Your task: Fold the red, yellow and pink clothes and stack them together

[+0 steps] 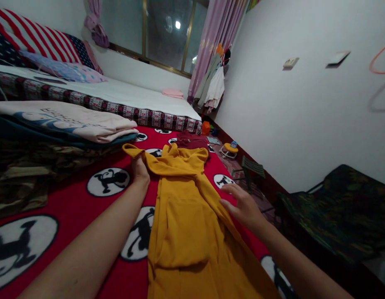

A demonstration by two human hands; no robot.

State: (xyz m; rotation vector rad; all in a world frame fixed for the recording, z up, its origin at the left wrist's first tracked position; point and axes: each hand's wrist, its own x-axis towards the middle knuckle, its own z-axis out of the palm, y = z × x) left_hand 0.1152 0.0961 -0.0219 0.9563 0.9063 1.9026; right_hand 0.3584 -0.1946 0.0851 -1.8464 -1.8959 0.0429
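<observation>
The mustard garment [186, 232] is laid lengthwise between the hands, its leftward sleeve [157, 166] grasped by the left hand [140, 170], the open, empty right hand [244, 207] poised alongside.

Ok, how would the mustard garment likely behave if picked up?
Probably floppy: the mustard garment bends softly at the left hand. Its long spread across the red blanket suggests the far end would sag or trail. Rolling seems unlikely, lying flattened.

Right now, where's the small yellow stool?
Head view, right of centre: the yellow stool stands on the floor by the wall, just beyond the green folding stool.
</observation>
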